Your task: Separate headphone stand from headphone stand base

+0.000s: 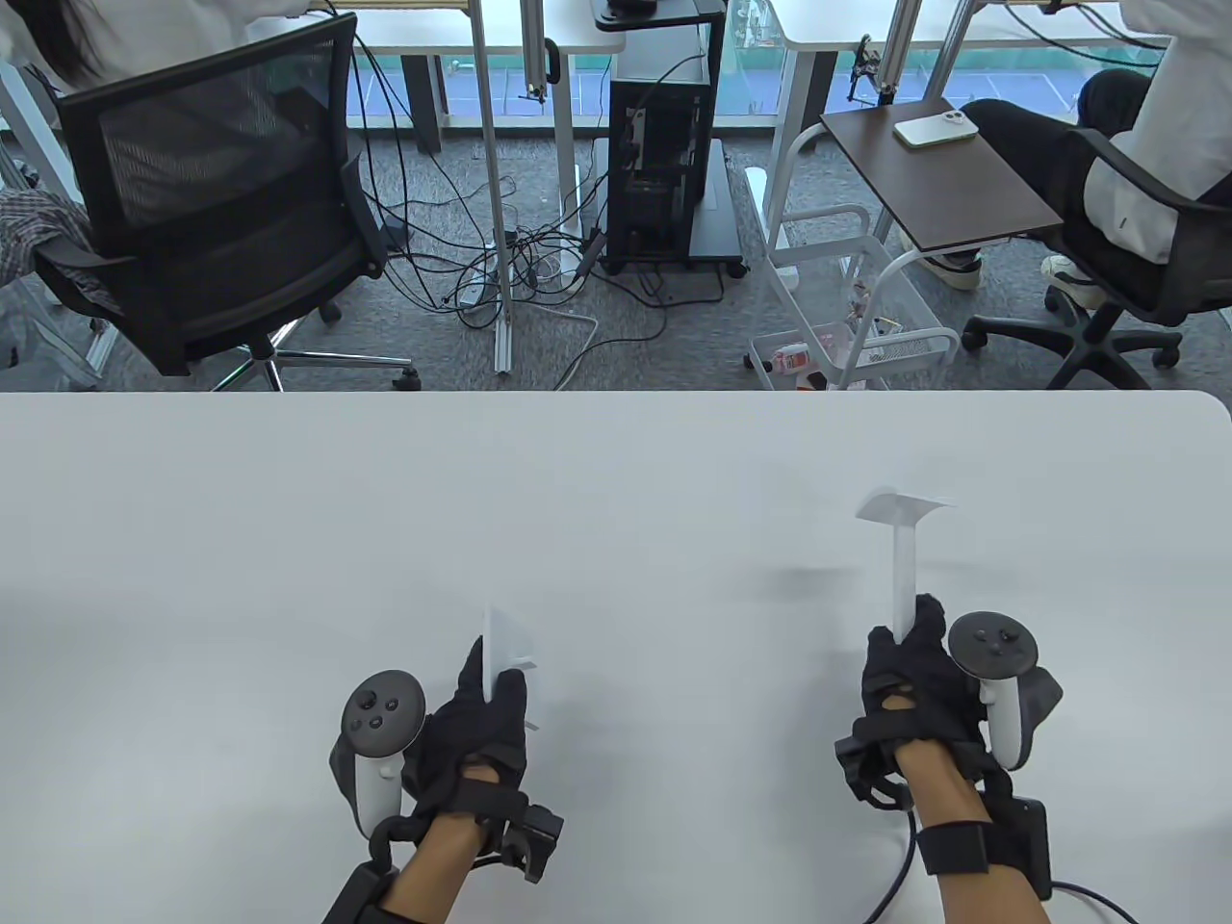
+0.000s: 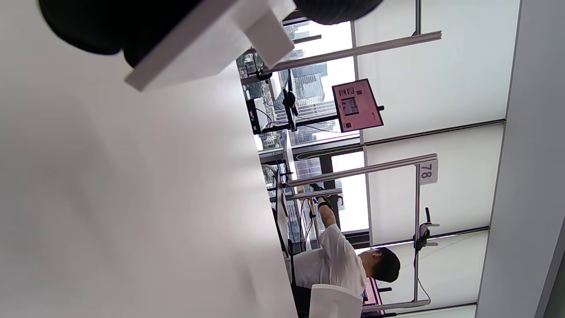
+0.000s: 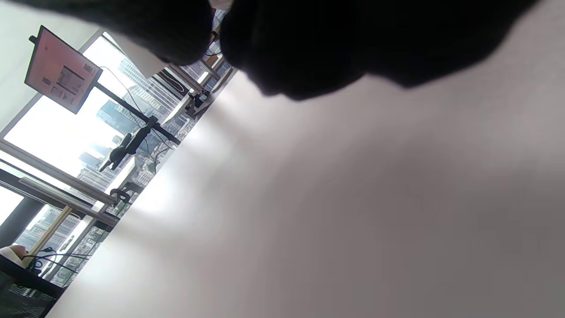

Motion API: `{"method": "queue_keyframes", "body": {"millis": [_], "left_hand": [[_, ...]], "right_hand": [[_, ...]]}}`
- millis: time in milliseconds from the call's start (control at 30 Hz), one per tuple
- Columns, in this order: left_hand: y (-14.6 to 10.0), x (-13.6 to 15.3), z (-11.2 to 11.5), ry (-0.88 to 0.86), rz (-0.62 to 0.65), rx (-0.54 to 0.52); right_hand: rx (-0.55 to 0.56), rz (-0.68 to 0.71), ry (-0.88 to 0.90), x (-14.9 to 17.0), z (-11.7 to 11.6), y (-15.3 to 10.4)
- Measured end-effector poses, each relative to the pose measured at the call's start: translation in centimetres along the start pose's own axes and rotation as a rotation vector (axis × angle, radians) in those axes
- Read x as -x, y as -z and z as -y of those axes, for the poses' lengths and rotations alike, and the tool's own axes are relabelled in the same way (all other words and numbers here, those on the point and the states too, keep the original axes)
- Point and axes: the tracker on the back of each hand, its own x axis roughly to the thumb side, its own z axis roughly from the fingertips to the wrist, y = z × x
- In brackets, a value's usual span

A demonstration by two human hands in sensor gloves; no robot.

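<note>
Parts well apart: left hand (image 1: 476, 727) grips base (image 1: 502, 664), right hand (image 1: 914, 688) grips stand (image 1: 903, 568) post; right-wrist grip likely obscured.

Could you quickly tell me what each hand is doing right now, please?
Left hand: closed, holding the headphone stand base.
Right hand: closed, holding the headphone stand by its lower post.
</note>
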Motion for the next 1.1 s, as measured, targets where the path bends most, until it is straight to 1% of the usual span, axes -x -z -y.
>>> {"method": "queue_keyframes", "body": {"millis": [67, 200, 400, 433, 567, 667, 900, 933, 967, 1000, 1100], "left_hand": [[0.0, 0.0, -0.1, 0.002, -0.003, -0.005], [0.0, 0.1, -0.3, 0.001, -0.009, -0.014], [0.0, 0.0, -0.5, 0.002, -0.018, -0.021], [0.0, 0.0, -0.5, 0.004, -0.019, -0.023], [0.0, 0.1, -0.5, 0.0, -0.027, -0.021], [0.0, 0.1, -0.6, 0.006, -0.03, -0.021], [0.0, 0.2, -0.8, 0.004, -0.037, -0.031], [0.0, 0.2, -0.8, 0.003, -0.041, -0.032], [0.0, 0.2, -0.9, 0.0, -0.043, -0.033], [0.0, 0.2, -0.9, -0.003, -0.044, -0.032], [0.1, 0.2, -1.0, 0.001, -0.041, -0.033]], "right_hand": [[0.025, -0.051, -0.076, 0.4, 0.2, 0.3], [0.053, -0.126, -0.172, 1.3, 0.2, 1.1], [0.087, -0.186, -0.263, 1.8, 0.0, 1.8], [0.112, -0.182, -0.282, 1.8, 0.0, 1.8], [0.129, -0.188, -0.286, 1.6, 0.0, 2.0], [0.155, -0.191, -0.365, 1.2, -0.1, 2.0], [0.114, -0.231, -0.47, 0.6, -0.4, 2.4], [0.102, -0.242, -0.502, 0.6, -0.6, 2.4], [0.113, -0.251, -0.545, 0.4, -0.6, 2.3], [0.121, -0.254, -0.545, 0.4, -0.7, 2.3], [0.099, -0.252, -0.513, 0.8, -0.6, 2.4]]}}
